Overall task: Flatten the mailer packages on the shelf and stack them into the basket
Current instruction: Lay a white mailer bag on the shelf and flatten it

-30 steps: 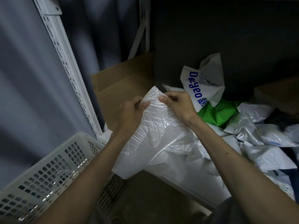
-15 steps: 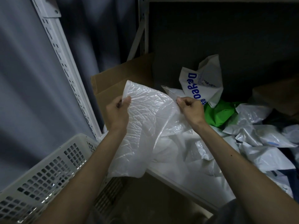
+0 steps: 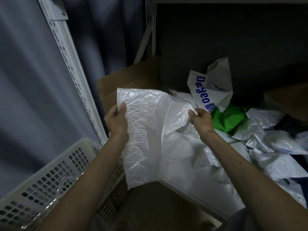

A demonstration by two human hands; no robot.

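A crinkled white plastic mailer (image 3: 146,134) hangs spread in front of the shelf edge. My left hand (image 3: 117,121) pinches its upper left edge. My right hand (image 3: 200,121) grips its upper right corner. The mailer's lower end dangles past the shelf lip, over the gap beside the white perforated basket (image 3: 50,179) at the lower left. Behind it on the shelf (image 3: 196,195) lies a heap of crumpled white mailers (image 3: 275,147), a green one (image 3: 228,119) and a white one with blue lettering (image 3: 210,87).
A white slotted shelf upright (image 3: 73,70) runs diagonally between the basket and the shelf. A flat cardboard sheet (image 3: 126,84) leans at the shelf's back left. Another cardboard box (image 3: 290,99) sits at the far right. Grey curtain hangs on the left.
My hands have moved apart, the left one going left and the right one right. The mailer went from bunched between them to spread wide.
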